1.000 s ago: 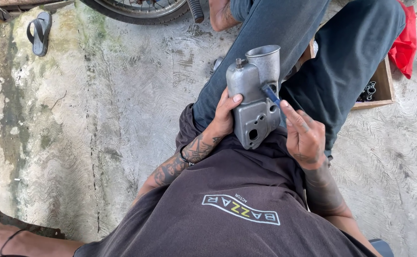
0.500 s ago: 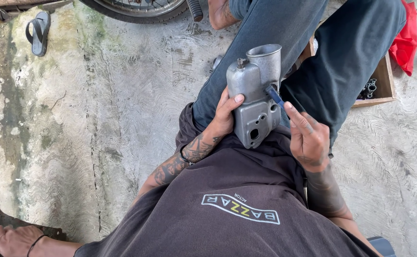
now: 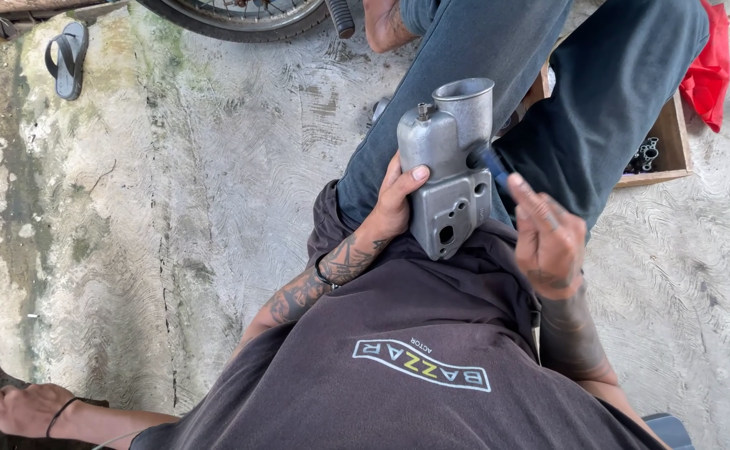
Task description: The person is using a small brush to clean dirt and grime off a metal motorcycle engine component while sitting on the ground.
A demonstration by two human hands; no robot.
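My left hand (image 3: 396, 202) grips a grey cast-metal engine part (image 3: 446, 167) and holds it upright on my lap, thumb across its left side. The part has a round open neck at its top and several holes in its lower face. My right hand (image 3: 546, 240) holds a thin blue-handled tool (image 3: 493, 168) whose tip rests against the part's right side. That hand is slightly blurred.
My jeans-clad legs (image 3: 548, 92) stretch forward over cracked concrete (image 3: 173, 192). A wooden box (image 3: 667, 150) of small metal parts and a red cloth (image 3: 705, 67) lie at right. A wheel (image 3: 240, 17) and a sandal (image 3: 66, 57) are at top left. Another person's hand (image 3: 23, 408) is at bottom left.
My right hand has shifted slightly right and down with the blue tool. The other person's hand at bottom left has moved further into view. The metal part has stayed put.
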